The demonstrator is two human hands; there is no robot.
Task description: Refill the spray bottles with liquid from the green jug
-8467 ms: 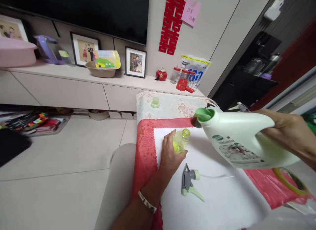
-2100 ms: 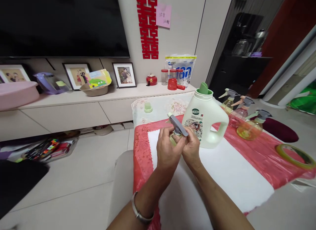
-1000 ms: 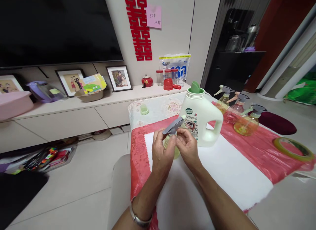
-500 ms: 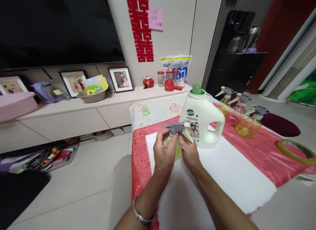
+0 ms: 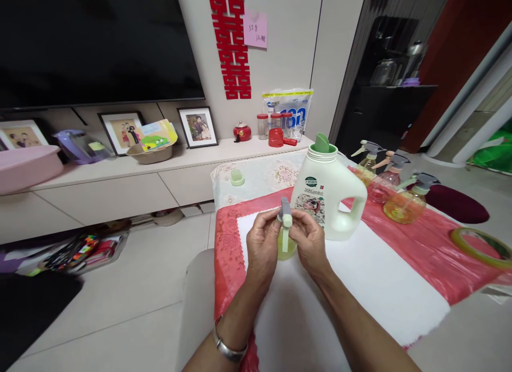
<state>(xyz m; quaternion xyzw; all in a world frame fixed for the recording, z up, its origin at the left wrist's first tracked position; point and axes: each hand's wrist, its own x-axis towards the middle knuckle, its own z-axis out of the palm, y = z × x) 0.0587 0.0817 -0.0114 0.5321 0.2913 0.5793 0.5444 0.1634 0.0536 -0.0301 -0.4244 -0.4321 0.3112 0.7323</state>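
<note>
Both hands close around the neck of a small spray bottle [image 5: 286,249] with yellowish liquid, a grey top and a pale green nozzle and trigger facing me. My left hand [image 5: 263,241] pinches its left side; my right hand [image 5: 310,241] grips the right side. Fingers partly hide the collar. Just behind, a large pale green jug [image 5: 340,201] stands upright, uncapped, with a green spout in its mouth. A light green cap [image 5: 237,177] lies on the floral cloth at the table's far left.
Three other spray bottles, yellow [image 5: 366,167], pink [image 5: 386,185] and orange-yellow [image 5: 406,204], stand on the right of the red cloth [image 5: 432,265]. A tape roll [image 5: 480,247] lies near the right edge. White paper [image 5: 384,286] covers the table's middle. Behind is a low cabinet [image 5: 192,185].
The sprayer top has turned: its nozzle pointed right and now faces me. My right hand has shifted its grip around the neck. The bottle stays in about the same place.
</note>
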